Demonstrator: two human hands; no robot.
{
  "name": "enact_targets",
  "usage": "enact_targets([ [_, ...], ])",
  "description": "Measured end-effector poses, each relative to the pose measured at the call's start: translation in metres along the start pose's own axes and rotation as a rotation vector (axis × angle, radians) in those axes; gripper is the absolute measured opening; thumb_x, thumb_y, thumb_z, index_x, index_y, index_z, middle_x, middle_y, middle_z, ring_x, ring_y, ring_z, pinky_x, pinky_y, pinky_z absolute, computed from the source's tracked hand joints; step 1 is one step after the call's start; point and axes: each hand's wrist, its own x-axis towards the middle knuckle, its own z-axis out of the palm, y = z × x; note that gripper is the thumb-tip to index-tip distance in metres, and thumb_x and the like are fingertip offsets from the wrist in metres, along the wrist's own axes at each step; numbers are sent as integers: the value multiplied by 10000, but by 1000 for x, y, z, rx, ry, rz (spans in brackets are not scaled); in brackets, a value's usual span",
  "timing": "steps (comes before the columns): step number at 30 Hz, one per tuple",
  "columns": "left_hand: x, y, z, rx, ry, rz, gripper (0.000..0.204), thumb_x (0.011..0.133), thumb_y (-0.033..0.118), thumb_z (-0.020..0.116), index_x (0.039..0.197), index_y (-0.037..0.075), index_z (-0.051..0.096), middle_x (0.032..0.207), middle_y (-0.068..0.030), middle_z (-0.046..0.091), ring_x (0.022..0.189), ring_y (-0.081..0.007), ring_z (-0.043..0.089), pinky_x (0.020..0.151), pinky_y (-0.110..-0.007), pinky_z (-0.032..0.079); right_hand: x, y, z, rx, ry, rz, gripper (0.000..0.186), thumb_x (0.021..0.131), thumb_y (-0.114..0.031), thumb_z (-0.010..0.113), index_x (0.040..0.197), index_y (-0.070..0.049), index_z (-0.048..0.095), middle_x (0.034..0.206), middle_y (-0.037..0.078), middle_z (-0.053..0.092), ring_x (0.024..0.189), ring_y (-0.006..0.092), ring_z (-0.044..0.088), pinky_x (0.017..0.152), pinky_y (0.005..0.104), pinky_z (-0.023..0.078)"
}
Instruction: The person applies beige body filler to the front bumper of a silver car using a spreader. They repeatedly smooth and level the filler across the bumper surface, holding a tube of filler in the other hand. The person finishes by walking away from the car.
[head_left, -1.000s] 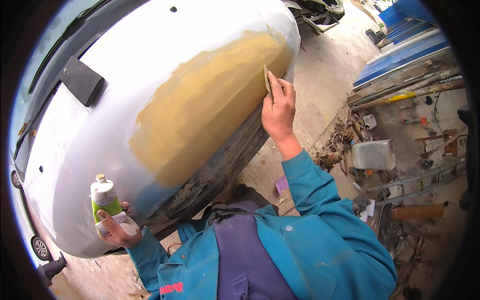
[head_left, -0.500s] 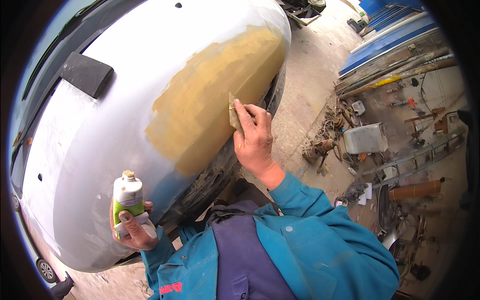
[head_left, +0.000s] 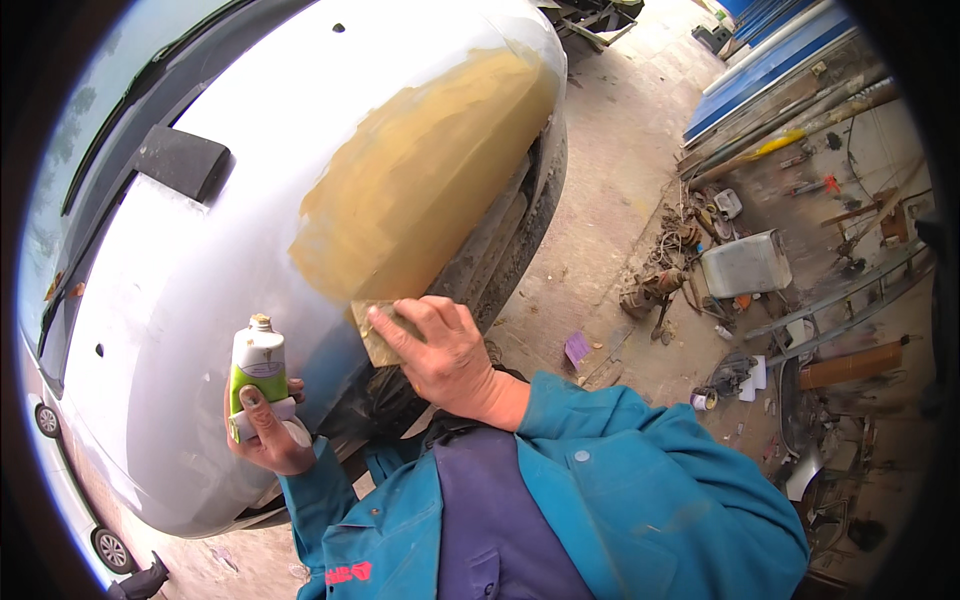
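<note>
Right hand [head_left: 445, 350] gripping a flat tan spreader [head_left: 376, 347], a person in a teal jacket [head_left: 640, 480] holds it at the near end of a tan patch [head_left: 420, 180] on a car's pale hood [head_left: 190, 320]. Left of it, the left hand [head_left: 272, 438] is closed around a white-and-green tube [head_left: 258, 358], nozzle end up, against the hood's backdrop.

White-grey car hood [head_left: 235, 245]: dark block [head_left: 183, 163] lying by windshield edge; tan filler patch [head_left: 425, 175] spread along opposite edge. Pale, dusty floor [head_left: 610, 215]: purple scrap [head_left: 577, 350], whitish plastic container [head_left: 747, 264], scattered debris [head_left: 688, 238].
</note>
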Motion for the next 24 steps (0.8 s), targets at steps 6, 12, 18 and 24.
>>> enact_targets([
  [6,6,-1,0,36,0,24,559,1196,437,720,1302,-111,749,851,-176,795,722,-219,738,662,-340,555,-4,7,-22,424,-49,-51,605,891,46,773,1484,-72,805,1335,130,738,1207,359,710,1044,469,595],
  [12,7,-4,-2,76,39,35,568,1180,454,745,1306,-100,754,847,-163,795,720,-221,741,664,-342,554,9,121,-44,957,283,709,361,1194,-133,603,1510,-21,734,1328,123,807,1182,201,763,1057,361,632],
  [18,9,-4,0,117,80,52,555,1171,446,761,1298,-95,758,850,-162,794,732,-227,753,667,-340,550,33,218,-32,1409,800,969,387,1179,-117,598,1528,36,665,1505,146,743,1376,277,709,1225,421,533],
  [24,9,-3,1,151,99,62,532,1171,425,762,1280,-96,762,857,-164,797,737,-234,763,674,-338,554,48,228,-18,1675,804,846,407,1156,-84,615,1545,22,675,1552,128,731,1438,276,686,1269,445,508],
])
